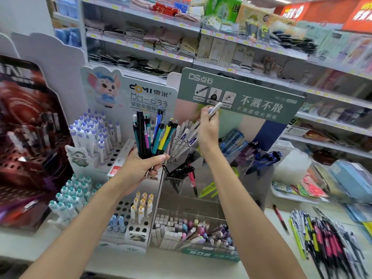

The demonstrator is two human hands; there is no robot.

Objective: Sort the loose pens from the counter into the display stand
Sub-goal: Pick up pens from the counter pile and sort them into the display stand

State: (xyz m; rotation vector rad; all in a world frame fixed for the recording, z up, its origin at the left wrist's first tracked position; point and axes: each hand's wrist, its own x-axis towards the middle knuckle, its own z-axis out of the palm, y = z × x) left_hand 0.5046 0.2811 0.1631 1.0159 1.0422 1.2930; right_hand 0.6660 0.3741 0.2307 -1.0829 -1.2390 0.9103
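Two hands meet at my frame's centre: my left hand grips a fanned bundle of pens, and my right hand pinches a white pen before the display stand. Loose pens lie on the table, lower right.

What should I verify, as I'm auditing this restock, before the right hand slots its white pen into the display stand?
1. Right hand pinches one white pen: ok.
2. Left hand grips the bundle of mixed pens firmly: ok.
3. Matching white pens stand in the display stand just below the right hand: ok.
4. Room in that compartment: cannot tell.
5. Which way the held pen's tip faces: cannot tell, blurred.
6. Counter sorted: not ok, a pile of loose pens lies there.
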